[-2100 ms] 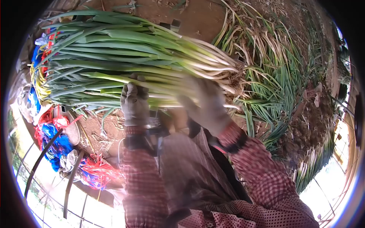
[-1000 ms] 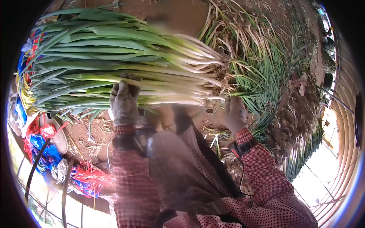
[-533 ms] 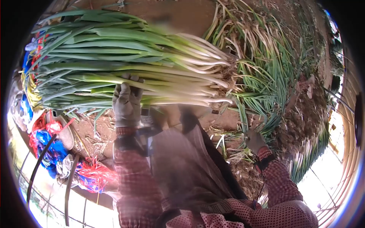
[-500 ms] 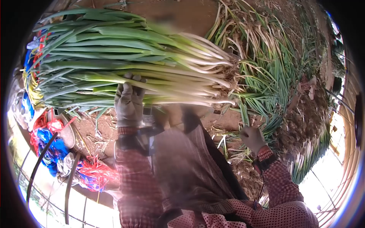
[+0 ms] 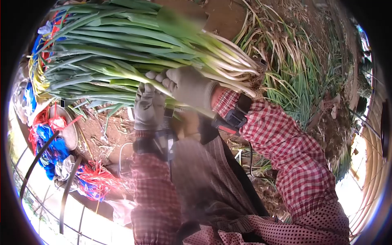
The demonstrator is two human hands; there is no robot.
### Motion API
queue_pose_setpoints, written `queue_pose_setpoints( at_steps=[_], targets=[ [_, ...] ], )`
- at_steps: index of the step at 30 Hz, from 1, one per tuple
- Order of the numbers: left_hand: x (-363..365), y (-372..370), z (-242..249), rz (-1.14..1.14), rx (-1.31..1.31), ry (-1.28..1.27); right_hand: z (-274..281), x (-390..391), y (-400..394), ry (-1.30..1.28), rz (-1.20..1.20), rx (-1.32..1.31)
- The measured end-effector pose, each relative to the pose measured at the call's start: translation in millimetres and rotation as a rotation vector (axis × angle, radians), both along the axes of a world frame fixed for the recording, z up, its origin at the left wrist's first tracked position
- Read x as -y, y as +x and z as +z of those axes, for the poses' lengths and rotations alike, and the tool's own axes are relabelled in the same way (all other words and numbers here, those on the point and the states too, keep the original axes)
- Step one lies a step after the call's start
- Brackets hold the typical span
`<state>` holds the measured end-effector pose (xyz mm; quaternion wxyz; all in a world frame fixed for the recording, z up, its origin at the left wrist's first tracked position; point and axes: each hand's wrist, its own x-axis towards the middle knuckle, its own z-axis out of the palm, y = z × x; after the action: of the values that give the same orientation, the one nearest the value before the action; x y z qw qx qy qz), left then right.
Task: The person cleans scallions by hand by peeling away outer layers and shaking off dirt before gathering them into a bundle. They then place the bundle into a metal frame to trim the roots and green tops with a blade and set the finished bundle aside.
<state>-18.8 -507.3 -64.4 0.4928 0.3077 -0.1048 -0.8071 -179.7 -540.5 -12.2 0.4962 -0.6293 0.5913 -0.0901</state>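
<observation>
A large pile of green onions (image 5: 122,41) lies ahead of me, leaves toward the left and white root ends toward the right. My left hand (image 5: 149,106), in a pale grey glove, is closed on a single green onion (image 5: 130,75) at the pile's near edge. That stalk slants down to the right, its lower end passing beneath my right wrist. My right hand (image 5: 188,86), gloved too, pinches the same stalk just beside the left fingers. Its palm side is hidden from me.
More green onions (image 5: 296,73), partly dry and untrimmed, lie on the soil at right. Red plastic strings (image 5: 98,179) and blue plastic strings (image 5: 53,147) hang at lower left near curved dark metal bars (image 5: 69,192). Bare soil (image 5: 96,134) shows below the pile.
My right hand has come from the lower right up to the stalk beside my left hand. The held green onion now tilts down to the right. The view has shifted slightly.
</observation>
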Motion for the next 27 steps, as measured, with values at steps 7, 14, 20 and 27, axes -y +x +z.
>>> queue_pose_setpoints(
  at_steps=[7,14,20,27],
  targets=[
    [0,6,-13,-0.023,-0.215,-0.113,-26,-28,-30,0.742,-0.167,0.311],
    [5,9,-19,-0.073,-0.249,-0.170,14,-113,-164,0.222,0.139,-0.305],
    [5,6,-10,0.021,-0.204,0.023,73,-204,-243,0.567,0.344,-0.918],
    [42,-15,19,0.233,0.576,0.235,99,-342,-310,0.861,0.422,-1.153]
  ],
)
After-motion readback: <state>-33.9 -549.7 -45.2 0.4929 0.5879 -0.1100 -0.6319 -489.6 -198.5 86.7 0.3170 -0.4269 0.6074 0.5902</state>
